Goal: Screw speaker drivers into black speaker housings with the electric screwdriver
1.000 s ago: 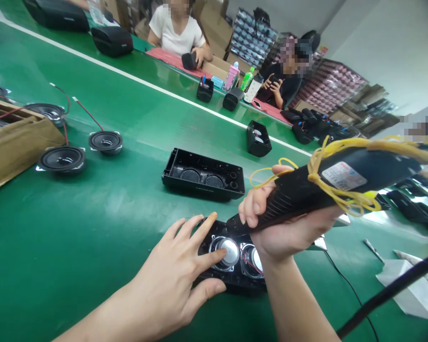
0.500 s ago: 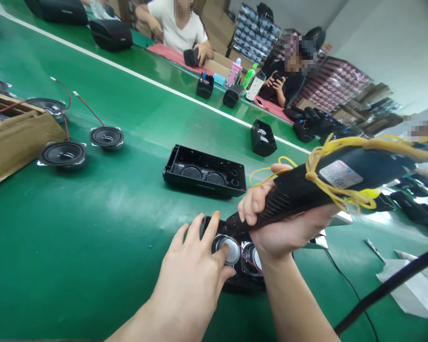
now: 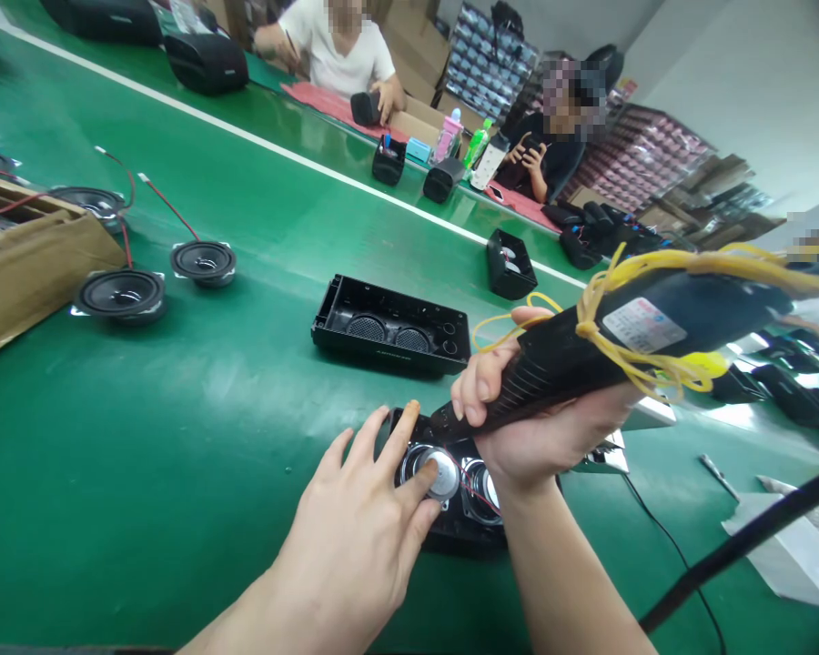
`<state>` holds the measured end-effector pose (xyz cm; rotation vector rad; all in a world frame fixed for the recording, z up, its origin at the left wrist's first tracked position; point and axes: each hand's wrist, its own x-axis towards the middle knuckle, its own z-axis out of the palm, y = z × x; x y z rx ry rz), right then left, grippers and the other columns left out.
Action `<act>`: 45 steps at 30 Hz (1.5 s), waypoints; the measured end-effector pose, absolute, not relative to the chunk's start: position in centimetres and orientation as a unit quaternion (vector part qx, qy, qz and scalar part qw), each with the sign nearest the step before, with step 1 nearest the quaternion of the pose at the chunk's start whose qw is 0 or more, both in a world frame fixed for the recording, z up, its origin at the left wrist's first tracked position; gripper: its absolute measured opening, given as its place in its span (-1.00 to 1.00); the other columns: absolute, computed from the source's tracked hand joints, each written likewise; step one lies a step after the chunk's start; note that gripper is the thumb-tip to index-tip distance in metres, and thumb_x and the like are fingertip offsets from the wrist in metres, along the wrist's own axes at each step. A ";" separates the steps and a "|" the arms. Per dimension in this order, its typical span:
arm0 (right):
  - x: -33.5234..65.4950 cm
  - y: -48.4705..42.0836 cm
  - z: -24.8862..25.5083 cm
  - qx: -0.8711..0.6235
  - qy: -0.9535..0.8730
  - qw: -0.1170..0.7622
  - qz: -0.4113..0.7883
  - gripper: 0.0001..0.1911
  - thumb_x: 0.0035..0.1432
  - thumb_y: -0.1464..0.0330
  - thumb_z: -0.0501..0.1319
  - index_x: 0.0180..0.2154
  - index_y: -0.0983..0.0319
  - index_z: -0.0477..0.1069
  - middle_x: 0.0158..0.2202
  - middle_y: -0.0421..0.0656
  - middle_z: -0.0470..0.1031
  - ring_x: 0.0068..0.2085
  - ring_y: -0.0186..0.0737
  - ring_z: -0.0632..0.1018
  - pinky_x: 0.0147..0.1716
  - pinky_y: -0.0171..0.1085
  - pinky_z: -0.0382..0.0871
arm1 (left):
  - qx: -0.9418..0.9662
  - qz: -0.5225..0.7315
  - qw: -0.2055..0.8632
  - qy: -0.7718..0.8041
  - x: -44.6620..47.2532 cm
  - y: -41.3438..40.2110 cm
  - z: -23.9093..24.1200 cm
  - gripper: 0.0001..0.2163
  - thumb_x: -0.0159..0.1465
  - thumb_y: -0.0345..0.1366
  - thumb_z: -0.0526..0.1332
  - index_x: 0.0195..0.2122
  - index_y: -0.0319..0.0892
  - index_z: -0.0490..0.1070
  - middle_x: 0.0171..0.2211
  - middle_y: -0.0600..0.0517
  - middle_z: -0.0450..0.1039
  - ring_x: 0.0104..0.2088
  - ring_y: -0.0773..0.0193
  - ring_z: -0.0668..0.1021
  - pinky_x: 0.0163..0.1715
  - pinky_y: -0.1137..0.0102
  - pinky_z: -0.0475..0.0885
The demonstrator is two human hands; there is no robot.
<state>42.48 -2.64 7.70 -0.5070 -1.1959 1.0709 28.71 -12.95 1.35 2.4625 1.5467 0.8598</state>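
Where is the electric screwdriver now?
In the head view, the electric screwdriver is right of centre, held in the right hand, its nose over the speaker housing under the left hand.

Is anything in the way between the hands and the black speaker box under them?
Nothing visible: the left hand touches a speaker, and the electric screwdriver in the right hand points at the housing, tip unclear.
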 end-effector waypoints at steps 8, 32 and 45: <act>42.6 -2.5 7.5 -0.226 -0.531 0.650 0.494 -0.28 0.32 -0.37 0.15 -0.03 0.10 0.60 -0.58 -0.33 0.40 -0.72 -0.32 0.32 -0.75 -0.35 0.25 | 0.811 0.290 0.044 0.506 28.4 -12.7 1.5 -0.59 0.59 -0.16 0.01 0.15 0.10 0.68 0.44 -0.17 0.44 0.31 -0.30 0.61 0.04 -0.22 0.72; 41.9 -3.6 6.7 -0.212 -0.543 0.592 0.556 -0.31 0.19 -0.36 0.32 -0.11 0.12 0.54 -0.59 -0.32 0.42 -0.73 -0.35 0.29 -0.75 -0.37 0.19 | 0.812 0.299 0.021 0.501 28.5 -12.8 0.5 -0.59 0.60 -0.15 0.00 0.18 0.14 0.66 0.41 -0.15 0.45 0.34 -0.22 0.56 0.11 -0.20 0.68; 42.3 -3.5 5.8 -0.197 -0.527 0.576 0.593 -0.29 0.24 -0.33 0.30 -0.05 0.17 0.46 -0.57 -0.30 0.39 -0.68 -0.31 0.32 -0.68 -0.31 0.18 | 0.819 0.303 -0.020 0.486 27.9 -12.6 -0.5 -0.62 0.57 -0.16 0.07 0.25 0.18 0.61 0.42 -0.12 0.44 0.34 -0.18 0.55 0.17 -0.17 0.61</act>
